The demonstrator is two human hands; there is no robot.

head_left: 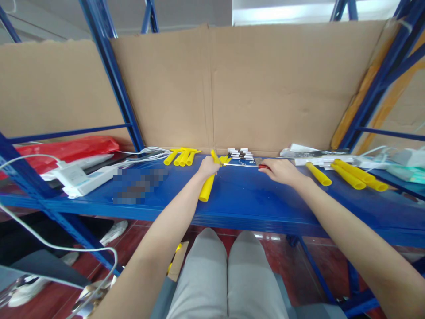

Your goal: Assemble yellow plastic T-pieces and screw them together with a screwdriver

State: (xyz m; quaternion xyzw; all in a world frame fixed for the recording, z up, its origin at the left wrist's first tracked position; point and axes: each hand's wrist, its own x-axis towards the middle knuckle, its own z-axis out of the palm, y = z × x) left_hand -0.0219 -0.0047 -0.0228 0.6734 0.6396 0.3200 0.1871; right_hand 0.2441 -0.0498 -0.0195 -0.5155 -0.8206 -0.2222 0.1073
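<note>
A yellow T-shaped piece (206,190) was gripped in the left hand (210,167), its fingers closed around the tube, above the middle of the blue counter (252,208). A red-handled tool (264,167) was pinched in the curled right hand (280,171), its thin metal shaft pointed leftward at the yellow piece (whether the tip was seated in it could not be told).

Below the counter, beside the person's left leg, an open cardboard box (179,262) was partly seen, with yellow parts (179,247) held inside; the rest of its contents was hidden by the left arm and the leg. On the shelf at the far left, a red bag (76,148) was laid flat, its contents concealed. Near it, a white power strip (89,181) was placed, with a white adapter (71,173) set against it.

A row of yellow pieces (182,158) was lined up at the back, left of the left hand. Between the hands, white-and-black strips (241,153) were stacked near the cardboard panel (272,88). To the right of the right hand, four yellow tubes (348,175) were laid out, one apart from the others.
</note>
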